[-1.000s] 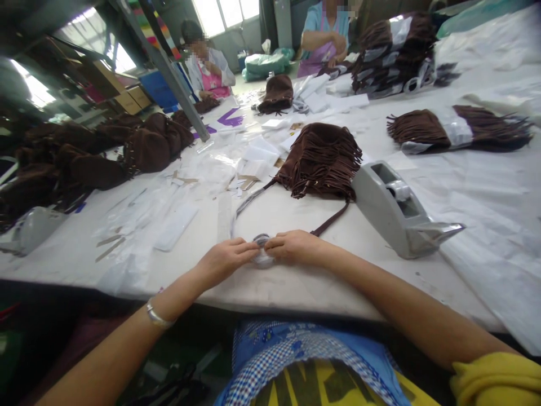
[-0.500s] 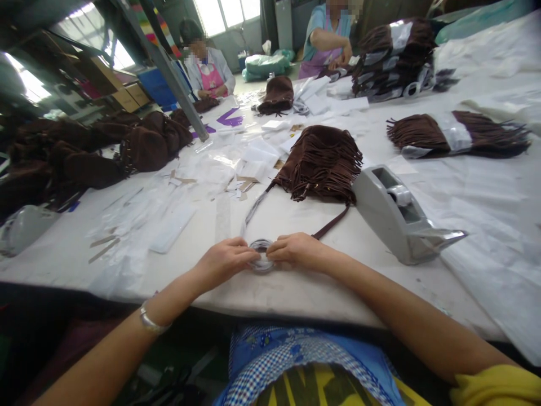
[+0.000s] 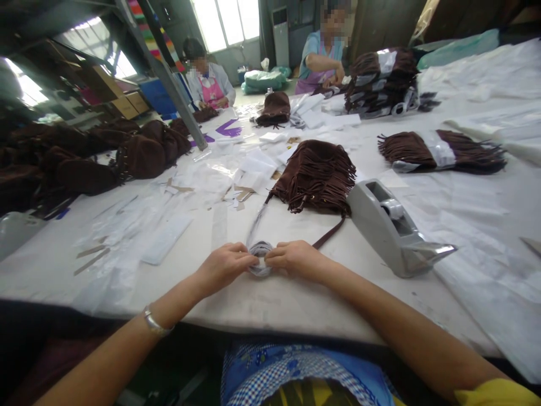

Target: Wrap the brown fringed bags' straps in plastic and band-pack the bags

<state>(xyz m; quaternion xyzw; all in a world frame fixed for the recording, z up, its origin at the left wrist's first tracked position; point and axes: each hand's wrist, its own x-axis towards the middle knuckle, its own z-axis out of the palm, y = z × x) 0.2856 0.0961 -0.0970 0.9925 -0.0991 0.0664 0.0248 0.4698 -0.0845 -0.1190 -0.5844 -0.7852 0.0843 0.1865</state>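
Note:
A brown fringed bag (image 3: pixel 318 176) lies on the white table (image 3: pixel 274 293) in front of me. Its strap, wrapped in clear plastic, runs toward me and ends in a small coil (image 3: pixel 259 257). My left hand (image 3: pixel 224 266) pinches the coil's left side with closed fingers. My right hand (image 3: pixel 293 259) pinches its right side, fingers also closed. The brown bare part of the strap (image 3: pixel 329 233) passes just behind my right hand.
A grey tape dispenser (image 3: pixel 391 228) stands right of the bag. Paper strips and plastic sheets (image 3: pixel 169 208) litter the left. Brown bags are piled at far left (image 3: pixel 127 155) and stacked at the back right (image 3: pixel 380 79). Two other people (image 3: pixel 207 79) work at the far end.
The coil of wrapped strap has tightened and grown slightly between my fingers. My head has tilted up a little, so the table sits lower in view.

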